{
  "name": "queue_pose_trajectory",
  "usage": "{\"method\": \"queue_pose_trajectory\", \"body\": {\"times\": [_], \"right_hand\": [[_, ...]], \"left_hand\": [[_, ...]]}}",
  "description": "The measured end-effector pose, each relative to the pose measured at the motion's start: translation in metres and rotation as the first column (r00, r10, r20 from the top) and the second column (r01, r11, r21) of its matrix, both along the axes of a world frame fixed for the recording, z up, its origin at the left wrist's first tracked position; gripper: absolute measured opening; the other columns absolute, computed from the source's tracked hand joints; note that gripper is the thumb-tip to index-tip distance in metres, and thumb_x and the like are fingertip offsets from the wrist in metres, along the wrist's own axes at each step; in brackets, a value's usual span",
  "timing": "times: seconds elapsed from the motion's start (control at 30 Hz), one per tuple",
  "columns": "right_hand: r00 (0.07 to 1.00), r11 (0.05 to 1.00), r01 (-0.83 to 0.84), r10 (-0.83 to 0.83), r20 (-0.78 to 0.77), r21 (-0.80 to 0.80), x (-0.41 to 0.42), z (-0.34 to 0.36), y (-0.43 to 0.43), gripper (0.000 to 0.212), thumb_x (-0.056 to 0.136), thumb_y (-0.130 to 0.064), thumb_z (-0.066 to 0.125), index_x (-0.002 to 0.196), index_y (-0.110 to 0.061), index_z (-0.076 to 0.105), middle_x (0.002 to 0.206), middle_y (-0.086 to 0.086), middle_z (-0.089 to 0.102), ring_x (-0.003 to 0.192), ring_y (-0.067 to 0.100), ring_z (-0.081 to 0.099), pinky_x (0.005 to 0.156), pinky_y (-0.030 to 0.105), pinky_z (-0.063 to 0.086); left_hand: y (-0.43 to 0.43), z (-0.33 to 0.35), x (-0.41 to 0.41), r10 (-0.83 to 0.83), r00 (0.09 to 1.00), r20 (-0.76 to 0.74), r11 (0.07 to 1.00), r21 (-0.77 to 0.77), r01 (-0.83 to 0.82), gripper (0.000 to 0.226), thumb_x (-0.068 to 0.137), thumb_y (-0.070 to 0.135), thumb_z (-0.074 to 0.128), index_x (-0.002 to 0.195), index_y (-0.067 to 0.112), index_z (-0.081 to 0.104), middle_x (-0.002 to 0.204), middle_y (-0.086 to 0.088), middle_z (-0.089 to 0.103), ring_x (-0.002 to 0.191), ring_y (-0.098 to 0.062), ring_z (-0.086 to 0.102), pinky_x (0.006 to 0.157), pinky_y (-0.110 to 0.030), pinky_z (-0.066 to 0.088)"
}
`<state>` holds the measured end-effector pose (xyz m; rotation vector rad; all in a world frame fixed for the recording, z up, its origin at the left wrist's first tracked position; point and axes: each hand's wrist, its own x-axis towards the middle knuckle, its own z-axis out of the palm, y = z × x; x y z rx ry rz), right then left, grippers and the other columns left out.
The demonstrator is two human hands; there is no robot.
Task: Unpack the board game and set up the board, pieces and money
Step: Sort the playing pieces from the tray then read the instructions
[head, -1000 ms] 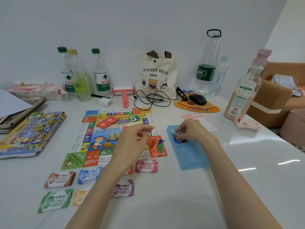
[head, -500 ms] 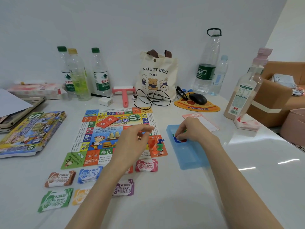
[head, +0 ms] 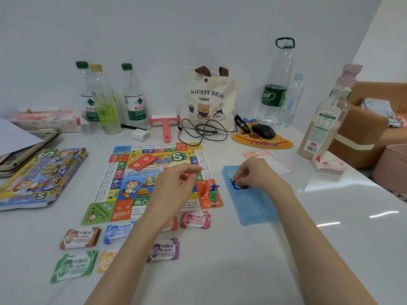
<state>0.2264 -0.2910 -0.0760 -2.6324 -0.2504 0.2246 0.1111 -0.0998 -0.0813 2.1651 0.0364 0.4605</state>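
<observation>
Head view: tote bag (head: 209,100) at the wall read "NAUGHTY BEAR THREE"; the pizza-shaped mouse pad (head: 262,143) read "Domino's". The board (head: 136,183) lay flat mid-table, a green "S" roundel near its far edge and a red card (head: 143,162) on it. The box (head: 39,177), also marked "S", lay left of the board. Note stacks printed "MONEY" sat along the board's near edge: pink (head: 196,220) "1000", brown (head: 80,237) "10000", green (head: 73,266), purple (head: 164,249), blue (head: 116,232).

Pawns (head: 209,194) stood on the board's near right corner. Blue tray (head: 253,208) lay just right of the board.

Left hand (head: 174,188) was over the board, palm down, fingers curled, thumb near forefinger; whether it held anything could not be told. Right hand (head: 255,175) was over the tray's far end, fingertips pinching red and blue tokens (head: 236,186) inside it.
</observation>
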Motion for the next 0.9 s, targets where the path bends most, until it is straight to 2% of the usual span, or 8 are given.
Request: {"method": "queue_pose_trajectory", "body": {"times": [0.13,0.27,0.5,0.63,0.73,0.9], "right_hand": [[1.0,0.999,-0.005,0.005,0.016,-0.033,-0.001,-0.001,0.0,0.009,0.082,-0.008,0.071,0.085,-0.015,0.075,0.091,0.004,0.072,0.089,0.017,0.066,0.082,0.029,0.056],[0.994,0.993,-0.044,0.054,0.097,-0.107,-0.002,-0.002,0.003,0.014,0.081,-0.007,0.067,0.087,-0.015,0.076,0.092,0.003,0.072,0.087,0.017,0.066,0.08,0.031,0.057],[0.974,0.981,-0.111,0.139,0.176,-0.161,-0.008,-0.002,0.001,0.014,0.082,-0.01,0.068,0.093,-0.015,0.075,0.096,0.002,0.072,0.088,0.016,0.064,0.081,0.029,0.056],[0.973,0.977,-0.122,0.153,0.172,-0.176,-0.007,-0.002,0.001,0.016,0.083,-0.012,0.068,0.098,-0.015,0.074,0.098,0.003,0.071,0.091,0.017,0.065,0.085,0.03,0.055],[0.975,0.988,-0.107,0.126,0.183,-0.114,-0.005,-0.005,-0.001,0.016,0.082,-0.009,0.069,0.096,-0.013,0.075,0.094,0.005,0.073,0.086,0.017,0.067,0.082,0.028,0.056],[0.982,0.995,-0.012,-0.007,0.188,0.1,-0.002,-0.012,-0.009,0.012,0.086,-0.01,0.067,0.093,-0.013,0.076,0.088,0.005,0.075,0.074,0.008,0.068,0.071,0.014,0.051]], "left_hand": [[0.001,-0.001,0.001,0.002,1.0,-0.004,1.0,-0.011,-0.002,0.024,0.095,0.013,0.054,0.105,0.029,0.07,0.095,0.023,0.065,0.085,0.005,0.058,0.067,0.0,0.039],[0.002,-0.001,0.001,0.003,1.0,-0.001,1.0,-0.012,-0.003,0.024,0.095,0.013,0.054,0.104,0.029,0.07,0.094,0.023,0.065,0.086,0.004,0.059,0.066,0.001,0.038],[0.002,0.0,0.001,0.003,1.0,0.0,1.0,0.0,-0.003,0.024,0.095,0.013,0.054,0.104,0.03,0.069,0.096,0.021,0.065,0.085,0.005,0.058,0.065,0.002,0.038],[0.002,0.0,0.001,0.003,1.0,0.0,1.0,0.002,-0.003,0.024,0.095,0.013,0.054,0.104,0.03,0.069,0.097,0.022,0.065,0.085,0.006,0.058,0.066,0.001,0.038],[0.002,0.0,0.001,0.005,1.0,0.0,1.0,0.001,-0.005,0.024,0.095,0.013,0.054,0.104,0.031,0.069,0.094,0.026,0.063,0.084,0.008,0.057,0.066,0.002,0.038],[0.003,-0.001,0.002,0.002,1.0,0.006,1.0,-0.016,-0.001,0.024,0.095,0.013,0.055,0.105,0.03,0.069,0.094,0.025,0.063,0.084,0.008,0.057,0.067,0.002,0.039]]}}
